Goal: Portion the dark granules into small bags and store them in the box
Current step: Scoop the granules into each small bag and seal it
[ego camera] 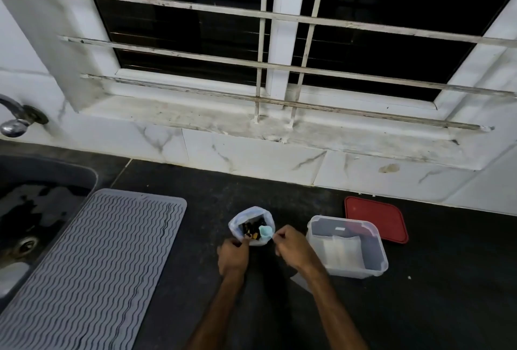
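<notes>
Nearest the camera, two bare forearms reach over the dark counter (195, 279) to the open bag (234, 226), which serves here as the landmark. The left hand (233, 256) sits at the bag's near-left rim with its fingers curled in; it appears to pinch the rim and hold the mouth open, though the contact itself is hidden. The right hand (292, 249), at the bag's near-right rim, pinches the thin handle of a small teal scoop (265, 230), whose bowl sits just inside the mouth. The dark granules (253, 226) lie inside the bag, beside the scoop's bowl.

This reads as the scooping step: a portion is being drawn from the supply. No small bag is open in either hand, so the next move probably calls for lifting the scoop level and bringing a small bag under it without spilling.

Right of the bag stands the clear box (376, 264), lid off, with pale flat pieces inside, possibly small bags; I cannot tell whether any are filled. Beyond the box, farther right of the bag, lies the red lid (377, 221). Left of the bag is a ribbed grey mat (98, 260), then the sink (42, 209). Far behind the bag runs the barred window (279, 19).
</notes>
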### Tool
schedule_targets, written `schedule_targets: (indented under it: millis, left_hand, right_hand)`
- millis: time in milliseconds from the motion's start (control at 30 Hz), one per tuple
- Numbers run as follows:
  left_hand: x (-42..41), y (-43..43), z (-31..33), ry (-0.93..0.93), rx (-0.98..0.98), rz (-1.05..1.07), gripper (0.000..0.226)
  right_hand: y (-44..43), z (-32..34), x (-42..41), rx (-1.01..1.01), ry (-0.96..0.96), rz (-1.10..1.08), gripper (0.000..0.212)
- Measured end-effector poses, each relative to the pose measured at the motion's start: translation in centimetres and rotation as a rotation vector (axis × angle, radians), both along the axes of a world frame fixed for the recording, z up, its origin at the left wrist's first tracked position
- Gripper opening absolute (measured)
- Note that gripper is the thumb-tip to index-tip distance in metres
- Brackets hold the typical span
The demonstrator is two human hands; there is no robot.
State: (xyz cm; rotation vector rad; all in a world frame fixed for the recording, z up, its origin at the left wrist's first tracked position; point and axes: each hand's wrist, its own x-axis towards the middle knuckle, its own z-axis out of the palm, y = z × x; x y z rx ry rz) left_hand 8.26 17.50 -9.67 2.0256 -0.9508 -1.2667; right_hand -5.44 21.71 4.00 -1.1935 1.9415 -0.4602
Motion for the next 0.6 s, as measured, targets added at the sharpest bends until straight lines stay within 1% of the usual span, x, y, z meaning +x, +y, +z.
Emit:
schedule_targets:
  millis: [67, 167, 300, 367, 433, 600]
  left_hand:
    - [0.1, -0.1, -0.4, 0.005, -0.011, -0.01, 0.04]
    - [0.3, 0.6, 2.6, 0.037, -0.025, -0.021, 0.031]
    - [0.3, 1.1, 4.8, 0.074, -0.054, -0.006, 0.015]
    - [0.4, 1.2, 5.3, 0.089, -0.091, 0.001, 0.011]
    - [0.5, 1.2, 5.4, 0.099, -0.113, 0.012, 0.009]
    - [0.7, 1.4, 5.6, 0.129, -0.142, 0.036, 0.006]
  right_hand:
    - [-0.4, -0.8, 0.7, -0.053, 0.128, 0.025, 0.015]
    - [-1.0, -1.5, 1.9, -0.076, 0.352, 0.056, 0.02]
    - [-1.9, -3.3, 3.2, -0.026, 0.463, 0.099, 0.037]
    - [-2.2, -4.1, 3.6, -0.015, 0.477, 0.119, 0.041]
    - [-2.4, -4.4, 4.0, 0.008, 0.448, 0.086, 0.037]
    - [-2.4, -5.9, 4.5, -0.026, 0.215, -0.061, 0.015]
